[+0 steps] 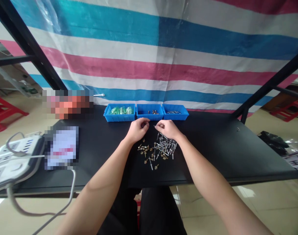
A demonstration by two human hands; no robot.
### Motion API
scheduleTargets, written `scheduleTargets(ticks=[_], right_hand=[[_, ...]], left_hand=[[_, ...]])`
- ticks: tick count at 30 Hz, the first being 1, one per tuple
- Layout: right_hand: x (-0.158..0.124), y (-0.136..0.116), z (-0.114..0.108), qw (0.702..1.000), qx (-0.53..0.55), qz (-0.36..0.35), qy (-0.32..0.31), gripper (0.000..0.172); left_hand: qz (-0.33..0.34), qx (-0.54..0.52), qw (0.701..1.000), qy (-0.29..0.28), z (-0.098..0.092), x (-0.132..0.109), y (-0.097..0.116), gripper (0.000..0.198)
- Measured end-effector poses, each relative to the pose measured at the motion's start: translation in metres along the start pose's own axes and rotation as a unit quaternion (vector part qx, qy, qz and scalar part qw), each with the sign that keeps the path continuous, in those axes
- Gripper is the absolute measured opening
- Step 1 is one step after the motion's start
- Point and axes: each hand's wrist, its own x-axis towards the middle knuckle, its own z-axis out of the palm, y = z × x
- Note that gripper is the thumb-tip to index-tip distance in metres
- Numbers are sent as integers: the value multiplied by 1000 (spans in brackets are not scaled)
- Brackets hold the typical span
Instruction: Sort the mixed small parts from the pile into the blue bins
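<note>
My left hand (138, 129) is closed with fingers curled together, just in front of the middle blue bin (149, 117); whatever it holds is hidden. Beside it, my right hand (168, 128) pinches a thin silvery pin that looks like a blind rivet (154, 126). Below the right hand lies a pile of silver blind rivets (166, 145). Brass-coloured screws (144, 148) are scattered to its left, some mixed in. Brass-coloured pieces are in the middle bin. The right blue bin (176, 116) contains silver rivets, and the left blue bin (119, 118) green-and-white plastic packets.
A white power strip (19, 156) with cables and a pixelated flat device (62, 147) occupy the table's left side. Behind the bins hangs a striped plastic sheet (139, 70). Black frame posts (258, 83) rise at both sides. A small ring-like piece (238, 129) lies at right.
</note>
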Motion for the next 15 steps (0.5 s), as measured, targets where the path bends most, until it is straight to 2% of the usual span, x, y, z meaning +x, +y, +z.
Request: scheduleTargets(ticks=[3, 6, 11, 15], right_hand=[[0, -1, 6, 998, 52, -13, 17, 25], [0, -3, 10, 997, 73, -21, 19, 27], [0, -3, 13, 993, 114, -18, 10, 26], [0, -1, 15, 971, 239, 1, -3, 31]], left_hand=[[31, -22, 998, -51, -1, -2, 4, 30], [34, -36, 997, -67, -1, -3, 4, 30], [20, -20, 998, -48, 0, -1, 2, 20], [17, -10, 1000, -10, 0, 0, 2, 15]])
